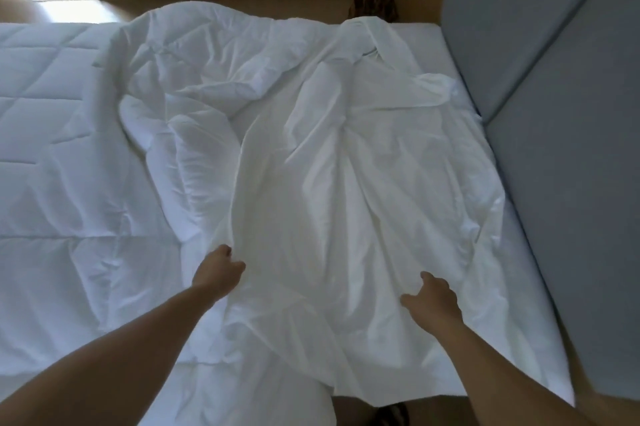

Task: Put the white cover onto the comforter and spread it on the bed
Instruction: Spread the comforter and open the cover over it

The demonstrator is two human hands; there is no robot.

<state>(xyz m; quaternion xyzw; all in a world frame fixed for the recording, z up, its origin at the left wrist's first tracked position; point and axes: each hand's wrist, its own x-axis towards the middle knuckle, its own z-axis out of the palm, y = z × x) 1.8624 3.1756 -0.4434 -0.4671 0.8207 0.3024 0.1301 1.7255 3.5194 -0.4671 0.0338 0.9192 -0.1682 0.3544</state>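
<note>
In the head view, both my forearms enter from the bottom edge, cut off above the elbow. My left hand (218, 268), at lower centre-left, has its fingers (238, 266) curled tight around a raised fold of the white cover (346, 183); the tips are buried in the cloth. My right hand (433, 299), at lower centre-right, rests on the cover with the thumb and one finger apart. Its other fingers are hidden under the palm, so I cannot tell whether they hold cloth.

A dark patterned shape (375, 6) beyond the far side of the bed is too blurred to name. Something dark by the bottom edge is half hidden under the hanging cloth.

The cover lies across the middle and right of the bed (512, 203), smooth, thin and heavily creased, with long wrinkles running from my hands toward the top of the frame. Its near edge hangs over the bed's side. The quilted comforter (52, 120) spreads over the left, bunched where it meets the cover at upper centre. A grey padded headboard (561, 96) fills the right.
</note>
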